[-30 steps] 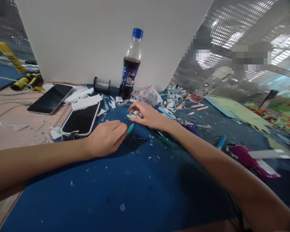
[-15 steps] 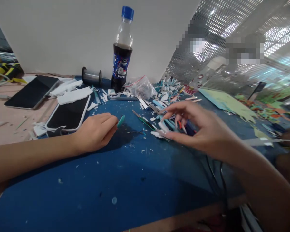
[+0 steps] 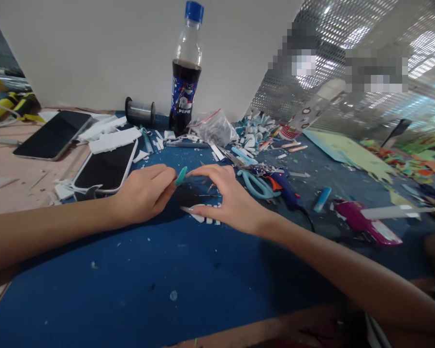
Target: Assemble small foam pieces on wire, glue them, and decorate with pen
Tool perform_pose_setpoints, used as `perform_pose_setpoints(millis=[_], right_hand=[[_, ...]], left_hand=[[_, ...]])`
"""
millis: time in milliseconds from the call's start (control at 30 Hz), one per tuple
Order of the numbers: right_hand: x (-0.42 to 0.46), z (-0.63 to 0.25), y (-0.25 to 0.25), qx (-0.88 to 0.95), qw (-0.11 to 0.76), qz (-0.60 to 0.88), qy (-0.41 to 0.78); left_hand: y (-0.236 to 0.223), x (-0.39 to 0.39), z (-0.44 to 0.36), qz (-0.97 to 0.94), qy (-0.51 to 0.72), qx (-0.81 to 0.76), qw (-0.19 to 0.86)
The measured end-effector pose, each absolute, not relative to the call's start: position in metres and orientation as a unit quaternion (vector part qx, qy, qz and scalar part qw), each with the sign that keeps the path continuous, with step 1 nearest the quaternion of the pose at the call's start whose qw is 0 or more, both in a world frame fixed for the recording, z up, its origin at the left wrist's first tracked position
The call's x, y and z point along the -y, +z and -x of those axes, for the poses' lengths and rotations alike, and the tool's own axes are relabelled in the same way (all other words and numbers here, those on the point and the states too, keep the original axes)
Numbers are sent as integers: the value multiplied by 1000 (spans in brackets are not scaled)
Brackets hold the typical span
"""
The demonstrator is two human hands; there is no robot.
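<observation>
**Littered Table, Work Apparently Unfinished**

Across the far side of my blue table (image 3: 130, 290) runs a spread of scraps (image 3: 253, 133), heaped thickest just right of the bottle (image 3: 184, 92). The litter suggests a good deal is done; what I hold suggests some is left, though how much I cannot tell. My right hand (image 3: 235, 200) arches open, thumb and forefinger wide apart, gripping nothing that I can see. My left hand (image 3: 143, 195) is curled closed. Beside my right thumb lie white bits (image 3: 198, 218). Smallest, a teal piece (image 3: 181, 176) pokes from my left fingertips, near my right forefinger; contact is unclear.
</observation>
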State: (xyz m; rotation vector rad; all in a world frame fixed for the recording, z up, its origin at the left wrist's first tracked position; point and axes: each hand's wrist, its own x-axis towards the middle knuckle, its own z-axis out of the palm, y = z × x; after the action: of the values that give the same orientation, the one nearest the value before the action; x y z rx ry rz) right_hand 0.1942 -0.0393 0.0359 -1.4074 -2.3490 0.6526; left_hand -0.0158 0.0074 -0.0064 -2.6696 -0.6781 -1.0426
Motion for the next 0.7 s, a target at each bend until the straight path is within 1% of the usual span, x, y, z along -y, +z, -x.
perform_pose_setpoints(millis=[100,267,433,500,600,633,700], right_hand=[[33,-187,29,827,184,498,187],[24,-185,21,837,173,496,153],[21,-198,23,848,247,449,131],[21,-204,26,858,268,418,132],[21,-211,28,863,315,361,162],[21,-213,28,854,337,346,194],[23,-213,27,813,380,326,298]], left_hand=[[-6,-7,16,897,-366,228,100],[-4,-6,17,889,-379,243,82],[-1,-6,18,872,-388,298,28],[1,-4,17,864,-396,310,-22],[3,2,15,839,-410,320,-160],[4,4,14,828,-410,319,-213],[5,7,13,809,-402,307,-300]])
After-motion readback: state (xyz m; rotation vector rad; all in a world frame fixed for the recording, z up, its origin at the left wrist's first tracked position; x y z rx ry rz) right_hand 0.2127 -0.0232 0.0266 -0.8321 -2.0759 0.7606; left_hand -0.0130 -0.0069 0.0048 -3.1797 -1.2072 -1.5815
